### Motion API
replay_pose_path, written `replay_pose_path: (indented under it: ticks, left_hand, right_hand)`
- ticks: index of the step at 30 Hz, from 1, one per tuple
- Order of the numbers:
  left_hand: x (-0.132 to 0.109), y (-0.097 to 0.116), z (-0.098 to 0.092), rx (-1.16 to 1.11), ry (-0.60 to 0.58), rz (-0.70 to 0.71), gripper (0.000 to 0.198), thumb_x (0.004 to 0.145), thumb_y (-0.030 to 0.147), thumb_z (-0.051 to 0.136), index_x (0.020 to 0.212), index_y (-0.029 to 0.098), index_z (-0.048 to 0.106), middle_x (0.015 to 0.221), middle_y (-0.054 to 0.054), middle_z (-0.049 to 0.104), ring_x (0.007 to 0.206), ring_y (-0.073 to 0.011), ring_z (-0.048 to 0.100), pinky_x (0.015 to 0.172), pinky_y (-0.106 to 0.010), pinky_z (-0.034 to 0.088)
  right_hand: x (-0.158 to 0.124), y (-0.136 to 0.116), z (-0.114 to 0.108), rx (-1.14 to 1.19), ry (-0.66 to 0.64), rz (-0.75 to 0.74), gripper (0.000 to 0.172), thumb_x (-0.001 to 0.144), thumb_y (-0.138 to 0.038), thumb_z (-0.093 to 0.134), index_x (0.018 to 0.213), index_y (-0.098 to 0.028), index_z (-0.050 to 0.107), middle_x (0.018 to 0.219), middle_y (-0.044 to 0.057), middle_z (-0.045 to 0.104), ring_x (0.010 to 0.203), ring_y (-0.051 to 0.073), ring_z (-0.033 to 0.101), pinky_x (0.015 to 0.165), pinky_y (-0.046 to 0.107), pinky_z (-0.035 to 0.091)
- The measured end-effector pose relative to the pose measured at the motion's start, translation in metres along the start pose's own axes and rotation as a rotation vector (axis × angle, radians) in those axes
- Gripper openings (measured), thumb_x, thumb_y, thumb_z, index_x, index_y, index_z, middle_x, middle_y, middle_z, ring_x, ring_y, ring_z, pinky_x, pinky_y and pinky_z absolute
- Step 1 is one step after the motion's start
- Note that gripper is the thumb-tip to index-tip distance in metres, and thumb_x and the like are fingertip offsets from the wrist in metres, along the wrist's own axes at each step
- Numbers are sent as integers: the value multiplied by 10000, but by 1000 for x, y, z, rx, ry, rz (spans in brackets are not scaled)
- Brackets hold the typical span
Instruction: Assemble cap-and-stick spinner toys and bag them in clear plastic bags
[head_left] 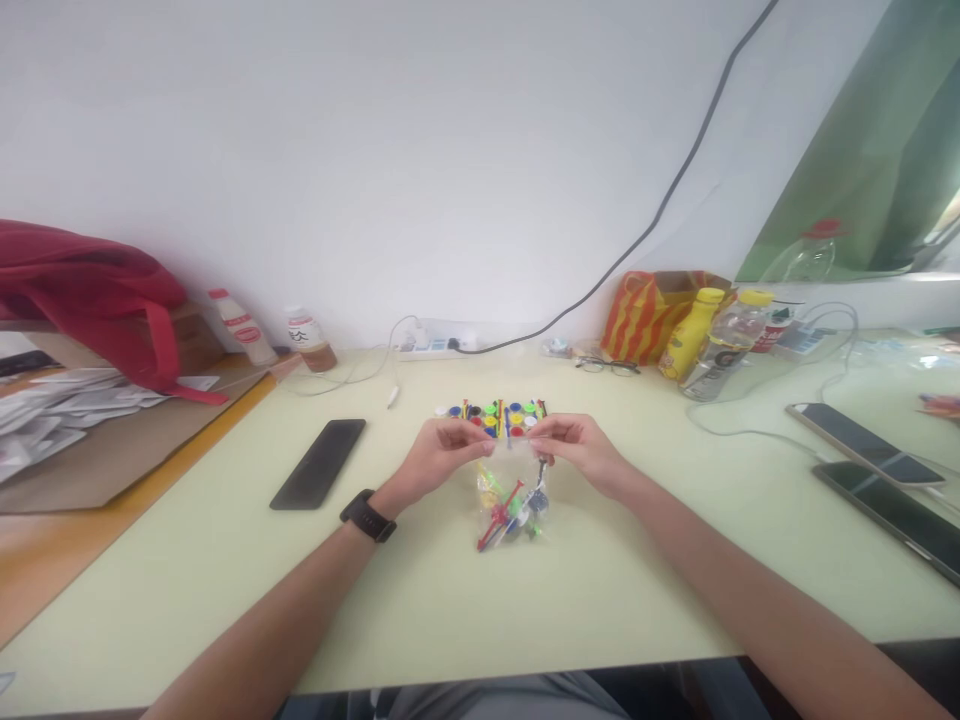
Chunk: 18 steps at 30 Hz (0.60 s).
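A clear plastic bag (512, 510) hangs between my two hands, with small red, blue, green, white and yellow plastic pieces inside it. My left hand (448, 452) pinches the bag's upper left corner between thumb and fingers. The upper right corner is pinched by my right hand (577, 450). Just beyond the bag, rows of coloured round pieces and thin sticks (491, 412) lie on the table, partly hidden by my fingers. A black watch (368, 515) is on my left wrist.
On the pale table (420, 600), a black phone (318, 464) lies left, two phones (870, 440) right. Bottles (694, 335) and a striped bag (634, 318) stand back right, near glasses (606, 366). A power strip (435, 346) sits by the wall; a red bag (90, 290) is far left.
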<state>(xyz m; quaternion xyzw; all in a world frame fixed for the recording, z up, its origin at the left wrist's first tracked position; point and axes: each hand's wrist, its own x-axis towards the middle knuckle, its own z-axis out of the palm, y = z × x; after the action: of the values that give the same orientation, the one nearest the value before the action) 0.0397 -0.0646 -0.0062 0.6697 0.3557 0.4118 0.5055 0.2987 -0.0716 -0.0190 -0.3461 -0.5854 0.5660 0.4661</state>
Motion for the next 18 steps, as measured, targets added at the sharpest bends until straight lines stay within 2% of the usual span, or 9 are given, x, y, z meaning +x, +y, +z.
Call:
replay_pose_path:
  ticks: [5, 9, 14, 18]
  left_hand:
    - [0, 0, -2, 29, 24, -5, 226, 855, 329, 815, 1021, 179, 840, 981, -110, 819, 924, -238, 755, 862, -336, 586]
    - [0, -1, -2, 46, 52, -9, 185, 878, 312, 782, 999, 189, 851, 964, -104, 823, 946, -243, 754, 896, -340, 582]
    - [1, -4, -1, 46, 90, 3, 187, 861, 331, 803, 969, 186, 852, 1001, -110, 818, 994, -264, 745, 916, -359, 586]
    - [1, -4, -1, 70, 105, 34, 251, 822, 372, 846, 985, 181, 845, 1053, -121, 811, 992, -276, 750, 912, -380, 594]
  right_hand:
    - [1, 6, -1, 121, 80, 62, 244, 685, -320, 895, 887, -189, 858, 749, 54, 752, 665, 144, 598, 637, 305, 474]
    - [2, 9, -3, 157, 69, 52, 206, 699, -301, 857, 875, -195, 867, 774, 75, 767, 700, 158, 600, 655, 319, 467]
    - [1, 7, -2, 18, 61, -51, 227, 774, -373, 825, 915, -199, 865, 852, 81, 787, 744, 176, 625, 681, 331, 501]
    - [0, 6, 1, -71, 73, -83, 286, 786, -418, 845, 984, -212, 852, 971, 85, 809, 851, 205, 690, 764, 350, 550]
